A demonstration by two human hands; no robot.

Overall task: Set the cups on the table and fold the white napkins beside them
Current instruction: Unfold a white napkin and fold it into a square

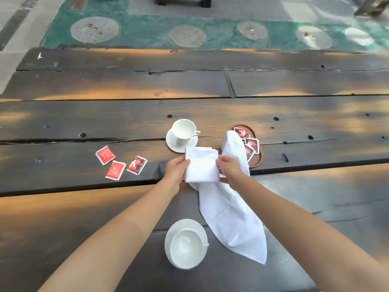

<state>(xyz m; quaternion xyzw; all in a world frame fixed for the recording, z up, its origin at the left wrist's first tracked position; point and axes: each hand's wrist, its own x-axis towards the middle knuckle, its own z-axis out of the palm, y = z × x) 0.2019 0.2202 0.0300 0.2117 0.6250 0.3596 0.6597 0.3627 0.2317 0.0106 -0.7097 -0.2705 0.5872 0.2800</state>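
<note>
The left hand (176,168) and right hand (229,169) pinch opposite edges of the folded napkin (201,165), keeping its layers square just beside the far cup (183,131). The unfolded napkin (229,218) trails toward the near cup (186,246), likely next.

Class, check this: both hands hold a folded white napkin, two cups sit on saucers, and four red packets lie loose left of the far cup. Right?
No. The head view shows three loose red packets, not four, left of the far cup. The left hand and right hand do hold the folded napkin; far cup and near cup sit on saucers.
</note>
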